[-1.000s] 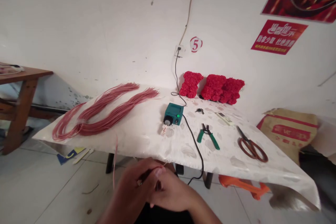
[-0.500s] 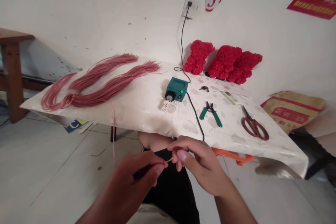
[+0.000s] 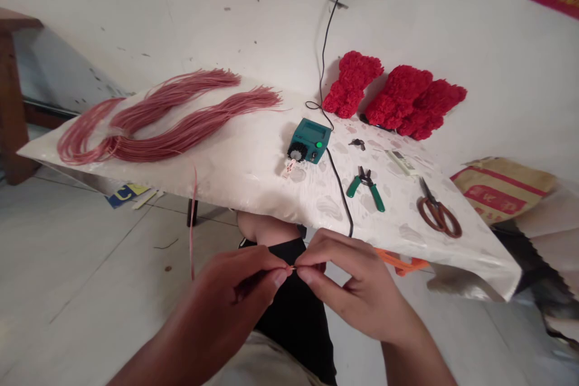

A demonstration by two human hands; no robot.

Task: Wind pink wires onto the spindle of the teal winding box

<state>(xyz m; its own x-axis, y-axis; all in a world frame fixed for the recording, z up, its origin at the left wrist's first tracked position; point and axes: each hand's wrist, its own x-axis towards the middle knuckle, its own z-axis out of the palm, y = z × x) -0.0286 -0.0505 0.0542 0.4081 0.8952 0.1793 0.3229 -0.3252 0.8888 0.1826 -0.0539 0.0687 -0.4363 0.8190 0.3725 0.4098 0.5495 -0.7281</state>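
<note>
My left hand (image 3: 230, 292) pinches a thin red wire (image 3: 193, 223) between thumb and forefinger, and a length of it hangs beyond the hand. My right hand (image 3: 355, 280) meets it in front of my lap, with thumb and forefinger closed on the wire's short bare tip (image 3: 292, 268). Both hands are below the front edge of the white patterned table cover (image 3: 244, 187). On the table's left lies a loose bundle of red wires (image 3: 158, 129), well away from my hands.
On the table are a teal box with a dial (image 3: 309, 141), a black cable (image 3: 339, 190), green-handled wire strippers (image 3: 365, 189), brown-handled scissors (image 3: 436, 215), a white remote (image 3: 401, 162), keys (image 3: 357, 143) and red flower-foam bears (image 3: 393, 96). An orange object (image 3: 400, 263) shows below the table.
My right hand has closed in from the right, and its fingers now reach the wire tip held by my left hand. The whole view has shifted slightly, with the table higher in the picture.
</note>
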